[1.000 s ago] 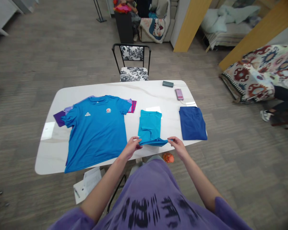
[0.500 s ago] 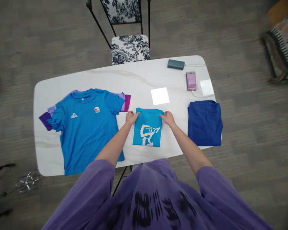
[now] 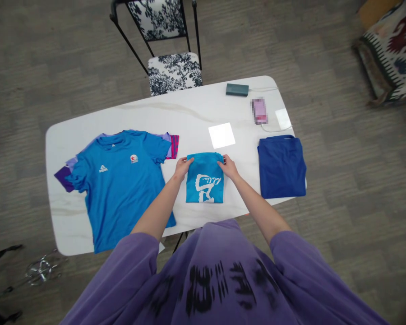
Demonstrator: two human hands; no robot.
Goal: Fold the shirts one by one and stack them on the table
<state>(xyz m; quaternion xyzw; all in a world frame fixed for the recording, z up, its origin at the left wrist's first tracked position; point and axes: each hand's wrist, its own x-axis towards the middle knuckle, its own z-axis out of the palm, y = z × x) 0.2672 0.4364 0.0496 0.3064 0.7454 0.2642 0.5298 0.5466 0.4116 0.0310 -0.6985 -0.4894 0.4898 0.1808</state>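
Between my hands a bright blue T-shirt (image 3: 205, 178), folded into a small rectangle with white lettering, lies on the white table (image 3: 138, 113). My left hand (image 3: 183, 166) pinches its upper left corner, thumb on top. At the upper right corner, my right hand (image 3: 229, 166) grips the cloth the same way. To the left, a blue T-shirt (image 3: 125, 185) with two small white logos is spread flat over other shirts, whose purple sleeve (image 3: 64, 178) and red striped sleeve (image 3: 174, 147) stick out. A folded dark blue garment (image 3: 281, 167) rests at the table's right end.
Near the far right edge are a dark grey box (image 3: 237, 90) with a cable and a blurred pink item (image 3: 260, 111). A patterned chair (image 3: 175, 71) stands beyond the table. A patterned cloth (image 3: 392, 58) covers something at the right.
The folded shirt's top edge now looks rolled or bunched between my fingers, and its lower edge has shifted up slightly. Both hands keep hold of the corners. The whole view has shifted a little.
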